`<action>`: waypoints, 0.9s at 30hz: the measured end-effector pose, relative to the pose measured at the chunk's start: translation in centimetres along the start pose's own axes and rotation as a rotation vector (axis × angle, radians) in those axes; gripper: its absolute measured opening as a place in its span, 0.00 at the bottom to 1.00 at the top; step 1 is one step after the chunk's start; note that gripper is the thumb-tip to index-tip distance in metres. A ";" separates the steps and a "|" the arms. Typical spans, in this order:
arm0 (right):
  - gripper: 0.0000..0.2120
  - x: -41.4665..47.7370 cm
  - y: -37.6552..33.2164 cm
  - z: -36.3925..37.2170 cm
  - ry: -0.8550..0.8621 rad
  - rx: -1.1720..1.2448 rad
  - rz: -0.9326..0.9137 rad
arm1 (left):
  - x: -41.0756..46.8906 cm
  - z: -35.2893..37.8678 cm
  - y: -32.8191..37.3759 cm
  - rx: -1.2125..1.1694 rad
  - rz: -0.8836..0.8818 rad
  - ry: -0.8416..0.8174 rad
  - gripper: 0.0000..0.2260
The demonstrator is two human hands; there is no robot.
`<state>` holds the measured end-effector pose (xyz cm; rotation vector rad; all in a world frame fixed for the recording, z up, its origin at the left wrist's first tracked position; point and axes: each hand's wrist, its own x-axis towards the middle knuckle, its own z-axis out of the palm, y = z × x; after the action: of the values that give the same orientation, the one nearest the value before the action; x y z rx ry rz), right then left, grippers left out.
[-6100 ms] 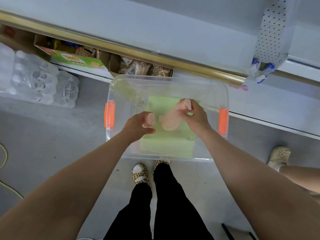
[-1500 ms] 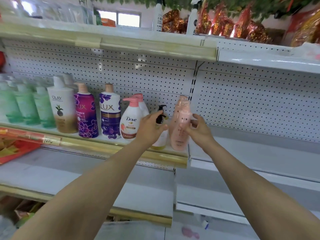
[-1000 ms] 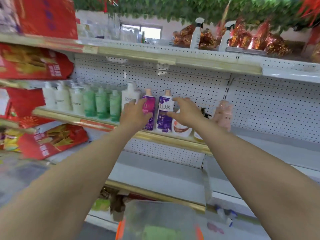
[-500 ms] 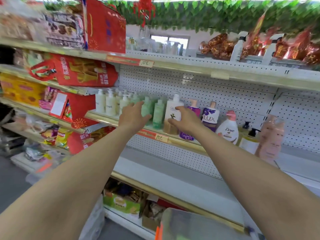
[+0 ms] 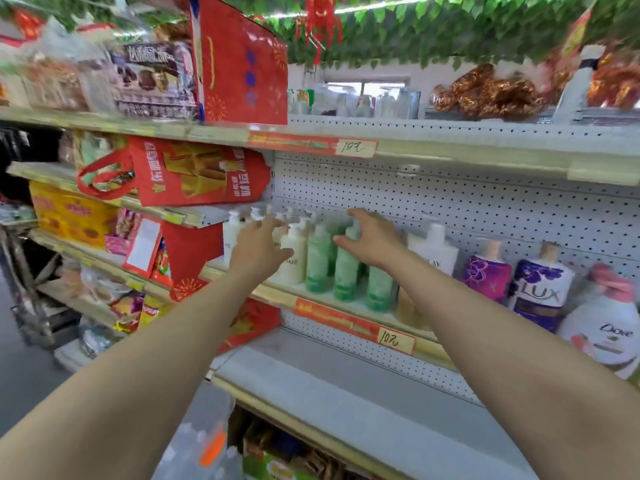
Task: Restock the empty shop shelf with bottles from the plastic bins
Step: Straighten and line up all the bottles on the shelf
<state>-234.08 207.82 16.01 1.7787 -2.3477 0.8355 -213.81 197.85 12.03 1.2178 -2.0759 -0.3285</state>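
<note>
Both hands are empty, fingers spread wide, reaching out over the row of bottles. Nearest, at six o'clock, the clear plastic bin with an orange latch [image 5: 204,445] sits low and blurred beneath the arms. Above it runs the bare white lower shelf [image 5: 346,386], flat and open along its whole length, its gold front edge running from seven o'clock toward four o'clock.

Next up is the stocked shelf with the gold rim and orange price strip [image 5: 332,315]. On it every bottle stands upright, long axis vertical, pump or cap pointing up. The left hand [image 5: 258,249] hovers at the cream-white pump bottles [image 5: 292,259], thumb just beside one of them; whether it touches is blurred. The right hand [image 5: 370,240] arches over the pale green pump bottles [image 5: 344,271], palm down above their tops.

Toward three o'clock the row continues: a tall white bottle with a tan base [image 5: 431,258], a purple floral bottle [image 5: 486,277], a white and purple Lux bottle [image 5: 540,294], and a round white Dove bottle with a pink pump [image 5: 604,329].

Behind stands the white perforated back panel [image 5: 450,206], with open height above the bottle tops up to the next shelf. At nine o'clock red gift bags [image 5: 194,176] crowd the neighbouring bay.
</note>
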 end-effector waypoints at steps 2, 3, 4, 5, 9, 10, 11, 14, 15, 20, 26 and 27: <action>0.33 1.9 -0.6 0.8 0.003 0.018 -0.015 | 2.0 -0.2 -1.4 0.005 -0.004 0.020 0.29; 0.33 3.2 -1.0 1.6 0.005 0.025 -0.028 | 3.1 -0.1 -2.6 -0.002 -0.016 0.027 0.29; 0.33 4.3 -1.4 2.6 0.006 0.025 -0.037 | 4.1 0.1 -3.8 -0.015 -0.024 0.030 0.28; 0.34 5.1 -1.7 3.6 0.001 0.026 -0.040 | 4.9 0.4 -5.0 -0.028 -0.024 0.038 0.28; 0.35 8.1 -2.7 7.3 -0.043 0.038 -0.029 | 8.5 1.6 -9.3 -0.041 -0.004 0.021 0.29; 0.35 8.8 -2.9 8.0 -0.050 0.035 -0.025 | 9.6 1.9 -10.3 -0.046 0.003 -0.001 0.30; 0.35 9.5 -3.2 8.7 -0.050 0.034 -0.019 | 10.7 2.1 -11.3 -0.052 0.018 -0.024 0.31; 0.36 11.4 -4.2 10.3 -0.023 0.033 0.025 | 14.4 2.5 -13.5 -0.055 0.112 -0.076 0.34; 0.36 11.9 -4.6 10.9 -0.015 0.027 0.042 | 15.5 2.6 -14.0 -0.044 0.150 -0.097 0.35; 0.38 14.0 -6.5 13.5 -0.019 -0.066 0.113 | 20.6 3.8 -16.4 -0.095 0.301 -0.291 0.38; 0.36 16.2 -8.5 16.4 0.030 -0.066 0.180 | 24.2 6.3 -18.7 -0.174 0.458 -0.449 0.39; 0.36 16.4 -8.8 16.9 0.028 -0.074 0.190 | 24.5 6.7 -19.0 -0.181 0.460 -0.477 0.40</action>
<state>-227.05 184.23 11.17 1.5248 -2.5234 0.7781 -213.42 166.44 7.86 0.5593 -2.5852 -0.6153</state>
